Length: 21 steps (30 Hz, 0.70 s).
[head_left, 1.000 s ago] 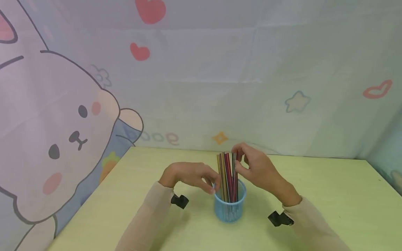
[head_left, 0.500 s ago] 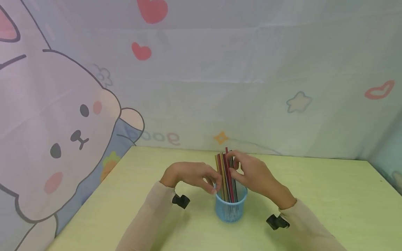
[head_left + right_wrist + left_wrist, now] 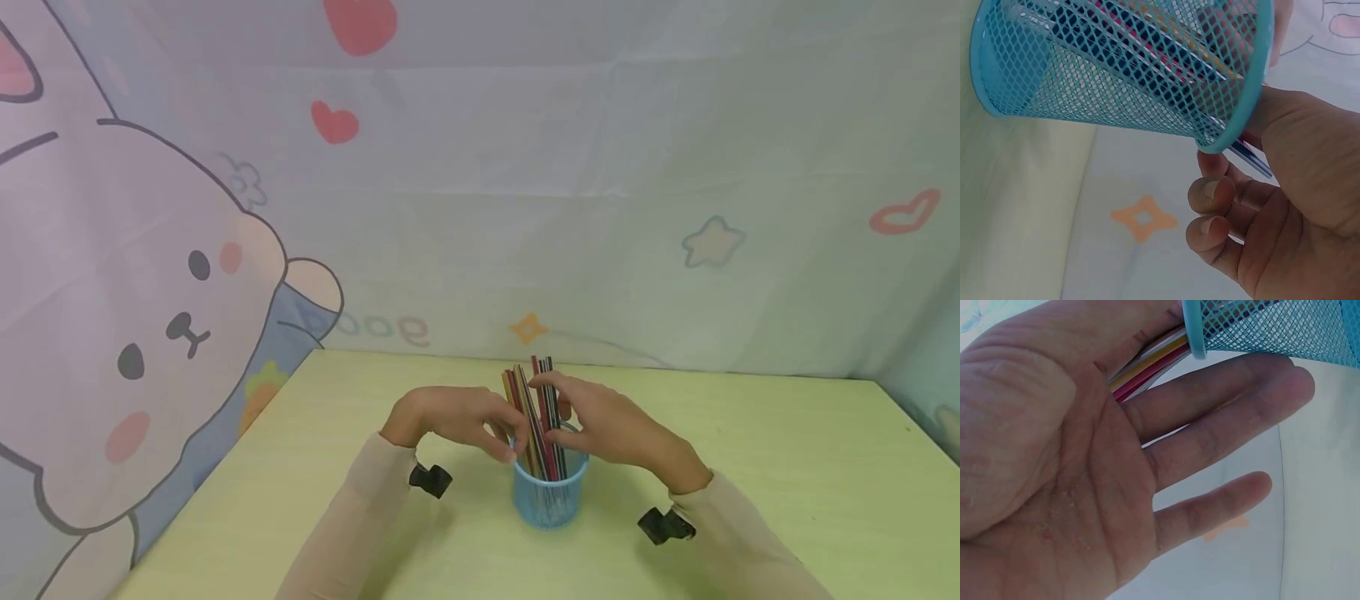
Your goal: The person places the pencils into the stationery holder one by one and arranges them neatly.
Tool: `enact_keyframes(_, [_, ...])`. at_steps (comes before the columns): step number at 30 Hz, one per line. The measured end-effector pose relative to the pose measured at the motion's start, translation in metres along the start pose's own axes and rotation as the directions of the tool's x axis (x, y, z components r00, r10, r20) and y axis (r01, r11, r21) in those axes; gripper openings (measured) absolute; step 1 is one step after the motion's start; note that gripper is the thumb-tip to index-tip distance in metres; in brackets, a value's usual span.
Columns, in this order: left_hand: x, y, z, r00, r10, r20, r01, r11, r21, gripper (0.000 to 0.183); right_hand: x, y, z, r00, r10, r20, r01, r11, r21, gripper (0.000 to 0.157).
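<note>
A light-blue mesh pen holder (image 3: 547, 504) stands upright on the table, holding a bunch of long thin coloured pencils (image 3: 519, 387). At its left rim my left hand (image 3: 465, 417) pinches the edge between thumb and index finger; the other fingers stretch along the outside in the left wrist view. Over the right side, my right hand (image 3: 611, 421) has its thumb and index finger around some red and dark striped pencils (image 3: 546, 375). In the right wrist view, its remaining fingers (image 3: 1210, 194) curl loosely beside the rim. The pencils' lower ends show only through the mesh.
The pale yellow-green table (image 3: 787, 500) reaches back to a cloth backdrop (image 3: 480, 250) printed with a bear, hearts and stars. Both sleeves (image 3: 352, 525) carry small black wrist cameras (image 3: 431, 481).
My right hand has moved left and a little down, from the bunch's right edge to its middle. The pencils now lean apart in two groups. The left hand has stayed at the rim.
</note>
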<state>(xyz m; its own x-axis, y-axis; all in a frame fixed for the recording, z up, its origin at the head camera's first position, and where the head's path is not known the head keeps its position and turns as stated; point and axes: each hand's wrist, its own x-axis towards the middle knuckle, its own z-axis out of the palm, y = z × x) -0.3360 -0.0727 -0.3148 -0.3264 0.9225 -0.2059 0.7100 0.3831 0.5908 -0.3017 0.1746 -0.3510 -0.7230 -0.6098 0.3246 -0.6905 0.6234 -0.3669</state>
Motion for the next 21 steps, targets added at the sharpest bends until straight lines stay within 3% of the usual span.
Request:
enact_keyframes(7, [-0.004, -0.006, -0.002, 0.998, 0.046, -0.031, -0.045, 0.999, 0.028, 0.007, 0.003, -0.002, -0.009, 0.998, 0.022, -0.061, -0.022, 1.0, -0.006, 0.067])
enact_keyframes(17, [-0.007, -0.01, 0.001, 0.996, -0.001, -0.092, 0.002, 1.0, 0.006, 0.02, 0.004, -0.001, -0.015, 0.997, -0.003, -0.077, 0.005, 1.0, 0.028, 0.066])
enact_keyframes(21, [-0.01, -0.012, -0.002, 0.994, 0.038, -0.102, -0.035, 0.999, 0.024, 0.021, 0.002, 0.0, -0.023, 0.996, 0.001, -0.094, 0.002, 0.999, 0.041, 0.063])
